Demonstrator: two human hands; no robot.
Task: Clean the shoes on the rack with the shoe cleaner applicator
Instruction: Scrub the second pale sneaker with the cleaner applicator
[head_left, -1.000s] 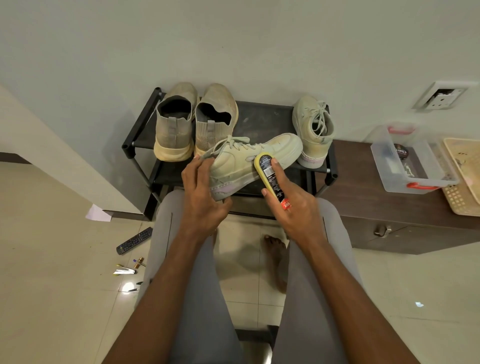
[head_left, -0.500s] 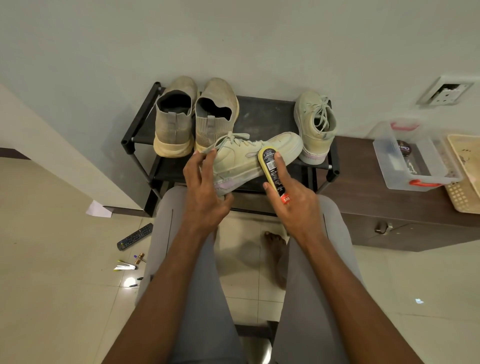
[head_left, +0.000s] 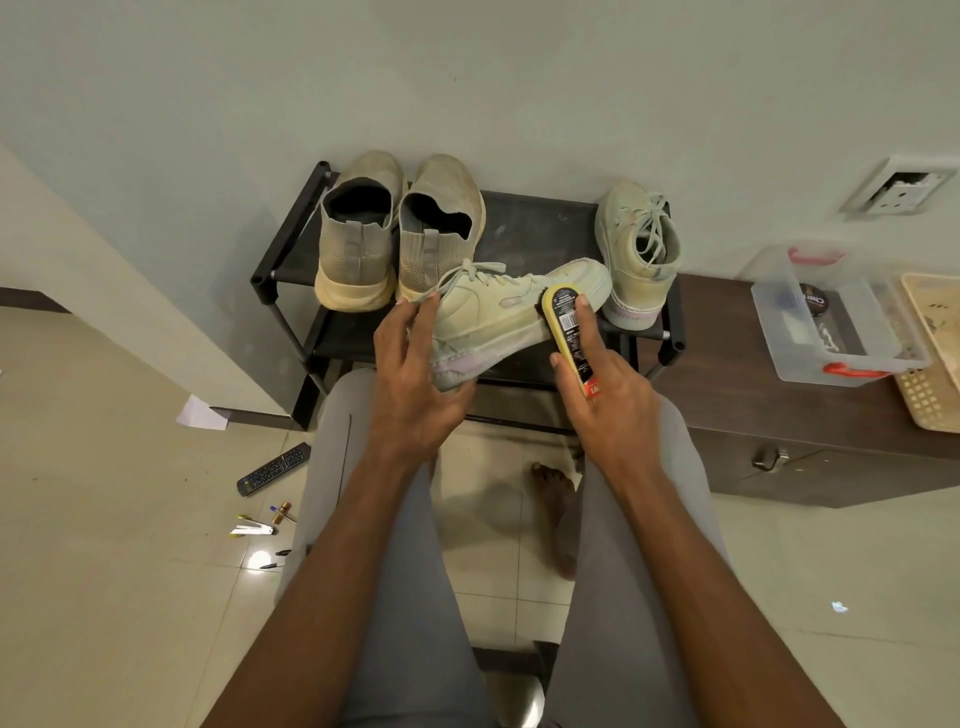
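Change since earlier frames: brush (head_left: 569, 335) has slid up the side of the sneaker (head_left: 511, 317) toward the toe; left hand (head_left: 415, 382) keeps its hold at the heel end.

Hidden or unclear: the brush's bristles show only as a dark fringe at its top end, the rest pressed against the shoe. Label text on its yellow back is too small to read; a barcode and a red patch are visible. The sneaker's heel is covered by the left hand. The person's seat is cut off at the bottom edge.

Sneaker: pale green lace-up, pinkish-white sole, held on its side in front of the rack (head_left: 291, 260), toe pointing right, just above the knees.

Left hand: fingers spread over the upper, thumb under the sole.
Right hand (head_left: 608, 400): grips the brush, forefinger laid along its back, thumb on its near edge.

Rack, top shelf: beige pair (head_left: 400, 234) at left, heels toward the camera; matching sneaker (head_left: 641, 249) at right.

Cabinet (head_left: 779, 415) at right: clear box (head_left: 831, 322) with red clips.

Floor at left: remote (head_left: 272, 469), pens.
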